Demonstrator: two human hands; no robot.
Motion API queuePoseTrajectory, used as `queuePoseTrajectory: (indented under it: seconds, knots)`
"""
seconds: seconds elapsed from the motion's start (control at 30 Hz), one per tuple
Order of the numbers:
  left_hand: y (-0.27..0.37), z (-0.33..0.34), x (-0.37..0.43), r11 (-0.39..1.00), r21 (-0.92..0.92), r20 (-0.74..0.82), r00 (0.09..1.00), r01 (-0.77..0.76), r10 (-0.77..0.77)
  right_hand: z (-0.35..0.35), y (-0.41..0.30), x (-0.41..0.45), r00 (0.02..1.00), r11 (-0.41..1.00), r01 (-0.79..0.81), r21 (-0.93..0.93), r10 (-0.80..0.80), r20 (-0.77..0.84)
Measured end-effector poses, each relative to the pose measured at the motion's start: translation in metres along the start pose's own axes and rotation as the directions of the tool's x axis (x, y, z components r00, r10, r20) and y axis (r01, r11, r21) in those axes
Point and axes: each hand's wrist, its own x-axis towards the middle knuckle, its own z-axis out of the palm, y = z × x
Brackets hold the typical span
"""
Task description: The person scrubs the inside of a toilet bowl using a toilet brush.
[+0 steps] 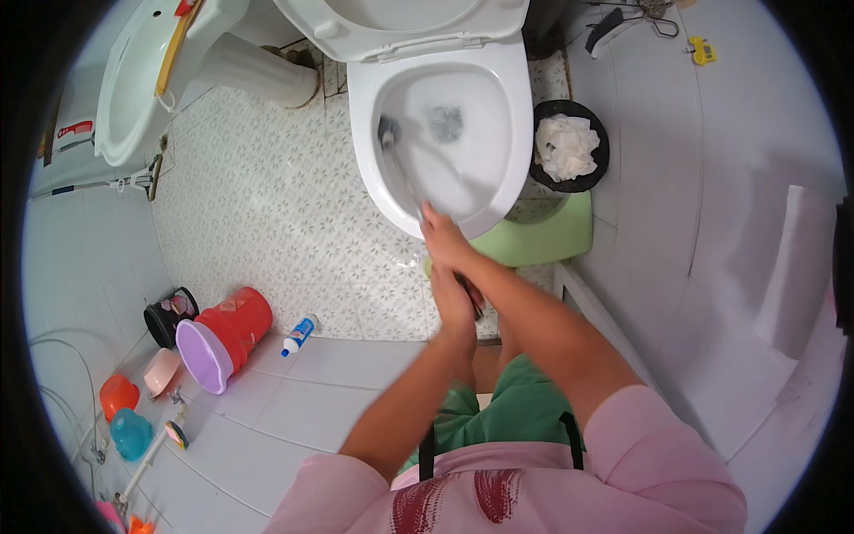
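Observation:
Both my hands grip the long handle of a toilet brush [389, 133], one behind the other. My right hand [444, 233] is the farther one, at the front rim of the white toilet bowl [363, 177]. Nearer to my body, my left hand [457, 297] closes on the dark end of the handle. The brush head touches or lies close to the left inner wall of the bowl, blurred. Water stands in the bowl's drain. The toilet seat and lid [400, 40] are raised.
A black bin [604, 157] with crumpled paper stands right of the toilet, above a green plastic stool [567, 233]. The washbasin [123, 133] is at the upper left. A red bucket [257, 314], a purple basin [203, 360] and a blue-and-white bottle [300, 334] are at the lower left.

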Motion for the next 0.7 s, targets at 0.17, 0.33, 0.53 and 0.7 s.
queuePoseTrajectory:
  seconds: [0.17,0.33,0.53,0.7]
  knots:
    - [0.069,0.005,0.021,0.991,0.111,0.128,0.988,0.078,-0.092,0.006,-0.032,0.04,0.983,0.968,-0.158,0.195,0.173,-0.064]
    - [0.013,-0.034,-0.035,0.994,0.02,0.04,0.993,0.11,-0.111,0.031,-0.003,-0.033,0.987,0.99,-0.143,0.005,0.142,0.077]
    - [0.025,-0.029,-0.019,0.991,-0.057,0.098,0.988,0.125,-0.119,0.03,-0.004,-0.011,0.999,0.997,-0.042,-0.06,0.041,-0.019]
    - [0.084,-0.016,0.036,0.976,0.056,0.233,0.948,0.21,-0.218,0.01,-0.05,0.053,0.982,0.967,-0.156,0.203,0.174,-0.071]
